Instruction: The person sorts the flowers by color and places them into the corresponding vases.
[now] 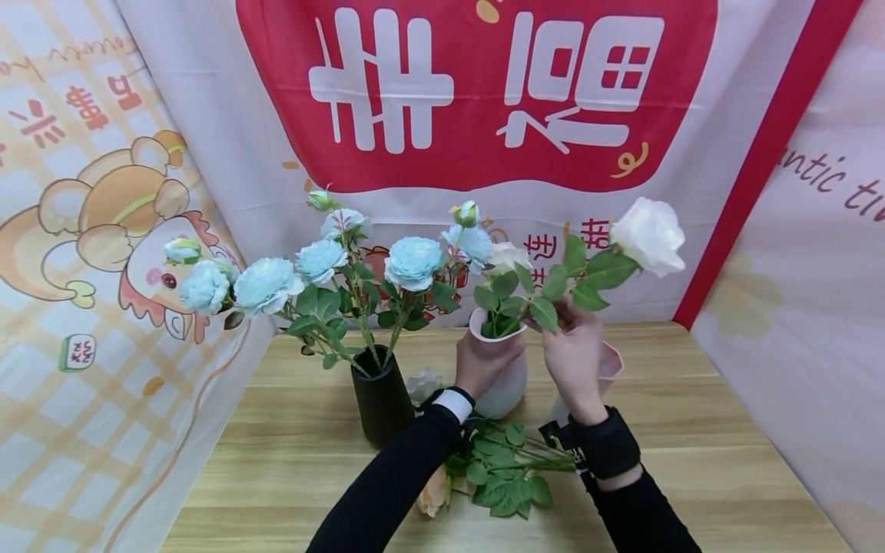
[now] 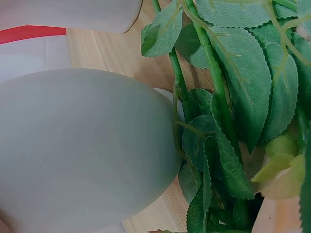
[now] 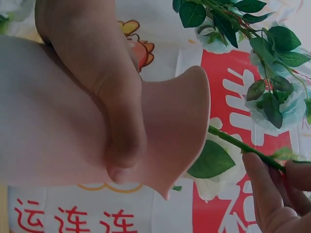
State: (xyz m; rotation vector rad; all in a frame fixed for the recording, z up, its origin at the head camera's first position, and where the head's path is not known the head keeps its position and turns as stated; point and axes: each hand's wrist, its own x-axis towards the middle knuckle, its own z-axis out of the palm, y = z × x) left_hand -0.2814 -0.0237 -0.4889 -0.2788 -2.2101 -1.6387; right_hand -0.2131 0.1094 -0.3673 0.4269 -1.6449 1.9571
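My left hand (image 1: 487, 362) grips the neck of a vase (image 1: 508, 388) that shades from a pink flared mouth to a pale grey body. In the right wrist view, its thumb lies across the pink neck. My right hand (image 1: 575, 349) pinches the green stem (image 3: 238, 142) of a white rose (image 1: 650, 234). That stem's lower end reaches the vase mouth; how deep it goes is hidden. The bloom leans out to the right, with leaves (image 1: 542, 307) over the mouth. Another white flower (image 1: 510, 256) shows behind the vase mouth, partly covered by leaves.
A black vase (image 1: 382, 403) with several light-blue flowers (image 1: 415, 263) stands to the left. Behind my right wrist is a second pink-rimmed vase (image 1: 611, 362). Leafy stems (image 1: 508, 476), a peach flower (image 1: 433, 493) and a whitish flower (image 1: 423, 384) lie on the wooden table (image 1: 290, 476).
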